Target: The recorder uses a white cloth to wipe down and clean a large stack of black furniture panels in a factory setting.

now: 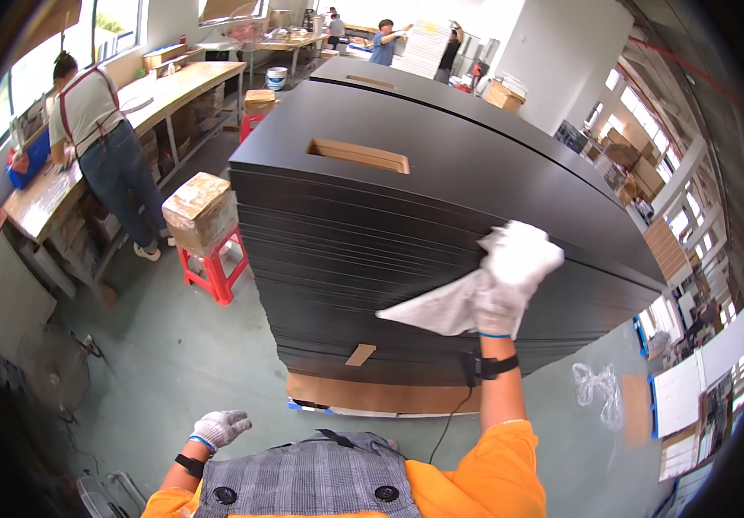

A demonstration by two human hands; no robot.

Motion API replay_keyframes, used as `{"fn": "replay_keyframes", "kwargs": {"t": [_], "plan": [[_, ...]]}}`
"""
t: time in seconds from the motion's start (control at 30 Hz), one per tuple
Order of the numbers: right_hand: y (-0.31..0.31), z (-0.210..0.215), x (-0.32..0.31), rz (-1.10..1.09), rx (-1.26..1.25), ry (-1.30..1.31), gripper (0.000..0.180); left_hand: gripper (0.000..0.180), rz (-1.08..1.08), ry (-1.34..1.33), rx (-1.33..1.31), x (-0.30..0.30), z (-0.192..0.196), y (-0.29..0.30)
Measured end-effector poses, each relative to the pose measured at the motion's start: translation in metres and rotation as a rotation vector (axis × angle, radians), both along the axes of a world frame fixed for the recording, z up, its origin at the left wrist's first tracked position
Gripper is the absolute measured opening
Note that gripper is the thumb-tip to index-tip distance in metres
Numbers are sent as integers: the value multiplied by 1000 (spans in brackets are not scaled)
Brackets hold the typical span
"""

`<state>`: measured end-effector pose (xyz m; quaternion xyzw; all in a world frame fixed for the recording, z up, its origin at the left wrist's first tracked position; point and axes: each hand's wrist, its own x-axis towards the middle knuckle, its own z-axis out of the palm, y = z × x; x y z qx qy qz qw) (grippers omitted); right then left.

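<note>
A tall stack of black panels [372,250] stands before me, and the top panel has a long slot with bare brown edges. My right hand [496,312], in a white knit glove, reaches over the stack's near side. It is closed on a white cloth [523,250], which bunches up at the panel's near edge while one corner hangs out to the left. Motion blurs the cloth a little, and I cannot tell how firmly it touches the panel. My left hand [222,427], gloved too, is held low at my left side, fingers loosely stretched out and holding nothing.
Left of the stack, a taped carton [201,207] sits on a red stool [215,268]. A person [100,138] works at a long bench [164,97] by the windows. A standing fan [52,371] is at lower left. Clear plastic wrap [598,393] lies on the floor at right.
</note>
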<state>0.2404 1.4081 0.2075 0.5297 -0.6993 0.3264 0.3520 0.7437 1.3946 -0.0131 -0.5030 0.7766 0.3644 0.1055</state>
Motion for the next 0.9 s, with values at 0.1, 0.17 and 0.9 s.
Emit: {"fn": "replay_keyframes", "kwargs": {"t": [0.1,0.17,0.9], "plan": [[-19,-20,-18,-59,-53,15,54,55,22,-25,45,10,6,3],[-61,-33,22,158,-20,123,49,56,109,-43,74,20,3,7],[-10,-5,14,83,315,528,50,60,187,21,124,35,-29,39]]}}
